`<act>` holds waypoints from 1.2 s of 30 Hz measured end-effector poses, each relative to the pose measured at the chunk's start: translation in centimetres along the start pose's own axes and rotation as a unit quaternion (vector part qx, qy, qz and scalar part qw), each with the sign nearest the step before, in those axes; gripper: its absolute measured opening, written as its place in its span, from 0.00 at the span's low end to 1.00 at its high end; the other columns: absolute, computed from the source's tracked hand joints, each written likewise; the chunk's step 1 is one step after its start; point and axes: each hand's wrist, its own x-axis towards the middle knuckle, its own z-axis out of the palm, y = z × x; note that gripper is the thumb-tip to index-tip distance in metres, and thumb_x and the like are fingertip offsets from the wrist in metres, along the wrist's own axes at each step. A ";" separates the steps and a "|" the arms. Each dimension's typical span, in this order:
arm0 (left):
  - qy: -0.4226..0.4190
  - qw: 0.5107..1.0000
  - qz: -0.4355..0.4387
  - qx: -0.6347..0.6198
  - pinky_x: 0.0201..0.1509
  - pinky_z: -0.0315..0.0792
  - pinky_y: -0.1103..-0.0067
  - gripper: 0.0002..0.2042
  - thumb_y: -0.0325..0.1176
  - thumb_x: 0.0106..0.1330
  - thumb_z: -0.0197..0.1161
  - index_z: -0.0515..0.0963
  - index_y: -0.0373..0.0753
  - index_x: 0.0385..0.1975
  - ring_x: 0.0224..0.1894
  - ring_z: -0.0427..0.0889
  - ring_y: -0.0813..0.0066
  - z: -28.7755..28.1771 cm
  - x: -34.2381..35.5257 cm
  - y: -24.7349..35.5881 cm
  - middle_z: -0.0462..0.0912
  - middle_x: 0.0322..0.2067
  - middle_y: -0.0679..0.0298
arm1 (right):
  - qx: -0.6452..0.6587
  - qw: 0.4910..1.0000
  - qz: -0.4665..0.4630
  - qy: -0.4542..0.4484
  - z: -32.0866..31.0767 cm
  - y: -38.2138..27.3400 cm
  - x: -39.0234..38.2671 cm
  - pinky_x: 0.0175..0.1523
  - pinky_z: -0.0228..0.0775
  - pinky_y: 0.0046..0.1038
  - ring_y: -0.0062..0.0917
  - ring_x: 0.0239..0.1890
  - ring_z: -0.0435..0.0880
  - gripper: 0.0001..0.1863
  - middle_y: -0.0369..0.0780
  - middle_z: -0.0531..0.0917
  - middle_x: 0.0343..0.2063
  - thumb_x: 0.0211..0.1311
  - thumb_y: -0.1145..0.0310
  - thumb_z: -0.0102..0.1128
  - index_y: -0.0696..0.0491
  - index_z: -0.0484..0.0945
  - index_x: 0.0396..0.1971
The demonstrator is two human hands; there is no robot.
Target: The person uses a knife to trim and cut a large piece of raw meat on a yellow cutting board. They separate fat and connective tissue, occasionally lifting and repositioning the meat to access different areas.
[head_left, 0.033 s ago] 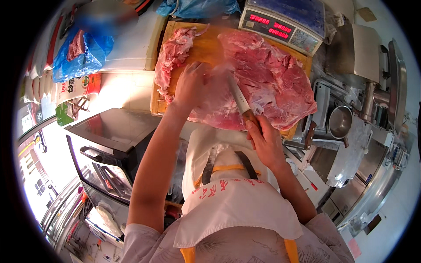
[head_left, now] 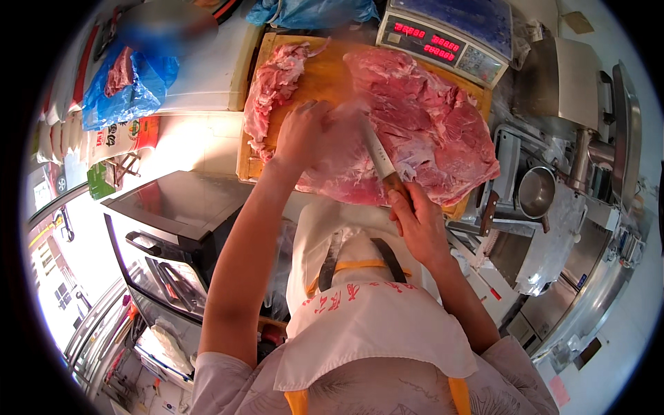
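A large slab of raw pink meat (head_left: 432, 114) covers the middle and right of a wooden cutting board (head_left: 328, 66). My right hand (head_left: 418, 218) is closed around the wooden handle of a knife (head_left: 379, 153), whose blade points away from me and lies against the meat. At the slab's left edge, my left hand (head_left: 302, 135) has its fingers bent and closed on the meat; a hazy blur partly hides the fingertips. Ragged meat trimmings (head_left: 275, 81) lie along the board's left side.
A digital scale (head_left: 443, 41) stands behind the board at the right. A steel pot (head_left: 537, 192) and metal trays sit to the right. On the left are a dark glass-fronted appliance (head_left: 176, 204) and a blue plastic bag (head_left: 152, 86) with a piece of meat.
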 end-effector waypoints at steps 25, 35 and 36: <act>0.036 0.982 -0.028 0.184 0.67 0.71 0.63 0.28 0.32 0.61 0.57 0.72 0.19 0.61 0.56 0.79 0.51 2.3 -6.9 7.4 0.77 0.54 0.42 | 0.092 0.991 0.056 0.081 1.8 -1.5 -0.4 0.27 0.61 0.19 0.12 0.22 0.67 0.13 0.32 0.75 0.25 0.83 0.61 0.49 0.55 0.73 0.40; 0.051 0.984 -0.008 0.168 0.65 0.73 0.62 0.28 0.30 0.61 0.57 0.72 0.20 0.61 0.55 0.79 0.50 3.5 -8.5 8.1 0.77 0.55 0.41 | 0.098 0.988 0.048 0.108 2.4 -1.8 -0.6 0.26 0.60 0.19 0.13 0.22 0.68 0.12 0.33 0.75 0.25 0.83 0.63 0.48 0.55 0.74 0.41; 0.051 0.984 -0.005 0.172 0.65 0.73 0.61 0.28 0.30 0.61 0.57 0.72 0.20 0.61 0.55 0.79 0.49 3.6 -8.5 8.3 0.77 0.55 0.41 | 0.101 0.988 0.043 0.112 2.4 -1.7 -0.7 0.26 0.60 0.19 0.13 0.22 0.68 0.12 0.33 0.75 0.25 0.83 0.63 0.48 0.55 0.74 0.41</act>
